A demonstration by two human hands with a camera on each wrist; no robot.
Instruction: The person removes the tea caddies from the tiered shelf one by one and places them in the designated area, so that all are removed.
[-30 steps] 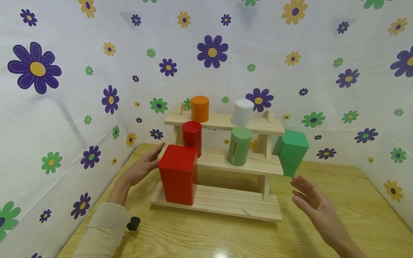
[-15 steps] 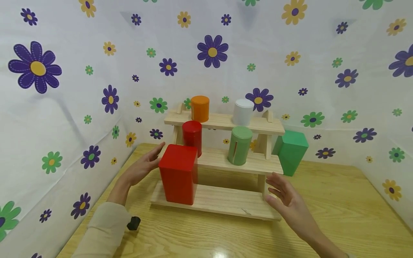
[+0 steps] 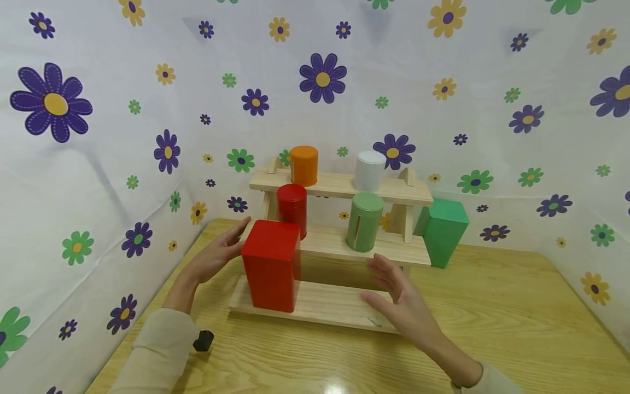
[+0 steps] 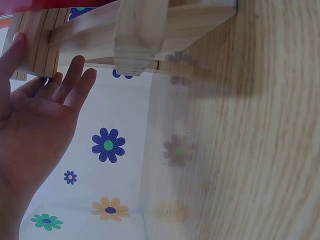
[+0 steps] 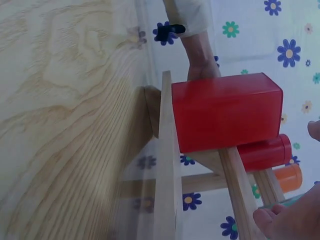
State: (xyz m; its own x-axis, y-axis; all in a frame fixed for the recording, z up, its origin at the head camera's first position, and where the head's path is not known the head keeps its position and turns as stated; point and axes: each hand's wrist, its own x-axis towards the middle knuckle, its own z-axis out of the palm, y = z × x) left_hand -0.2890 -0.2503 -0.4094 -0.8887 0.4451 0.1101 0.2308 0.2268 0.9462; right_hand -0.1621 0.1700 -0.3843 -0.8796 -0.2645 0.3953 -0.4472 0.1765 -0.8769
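A red box stands upright at the left of the bottom board of a three-tier wooden shelf. My left hand is at the left end of the middle board, beside the box; in the left wrist view its fingers reach out fairly straight by the board's end. My right hand hovers in front of the shelf's right half, fingers spread and nothing in it. Just above it on the middle board is a green can; a red can sits behind the box.
An orange can and a white can stand on the top board. Behind the shelf's right end stands a green box. Flower-printed cloth closes off the back and sides of the wooden table.
My right hand has moved left, from beyond the shelf's right end to in front of its lower right part. My left hand, the boxes and the cans have stayed put.
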